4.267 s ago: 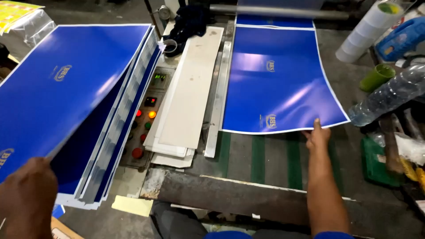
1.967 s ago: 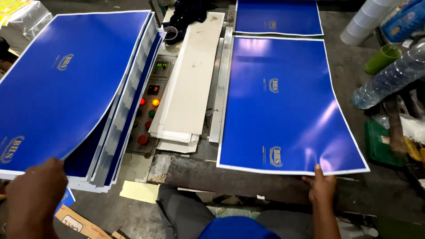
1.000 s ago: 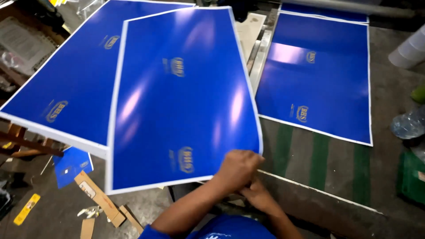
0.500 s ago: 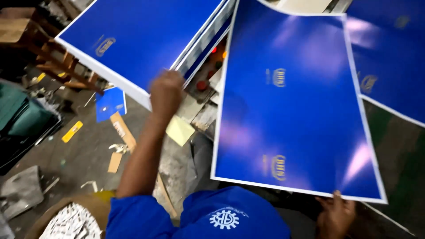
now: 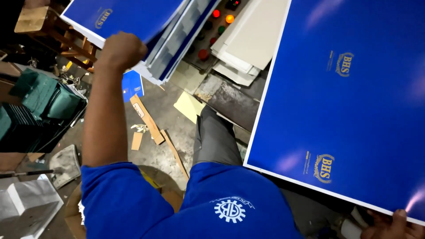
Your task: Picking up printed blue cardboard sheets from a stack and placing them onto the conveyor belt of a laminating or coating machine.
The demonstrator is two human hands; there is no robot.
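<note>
Glossy blue printed sheet [image 5: 354, 106] now swung across the right of the frame, pinched at its lower right corner by right hand [image 5: 392, 225], while left hand [image 5: 121, 49], fingers curled shut, presses the blue stack [image 5: 133, 17] at upper left, steadying it.

Blue short-sleeved shirt [image 5: 208, 203], white gear-shaped emblem on its chest, dark grey trousers [image 5: 215, 139], bare forearms

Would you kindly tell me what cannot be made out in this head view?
- Right hand: cut off by the bottom edge; its grip on the blue sheet is unclear.
- Left hand: its fingers are turned away at the stack of blue sheets.
- The stack runs off the top edge.
</note>
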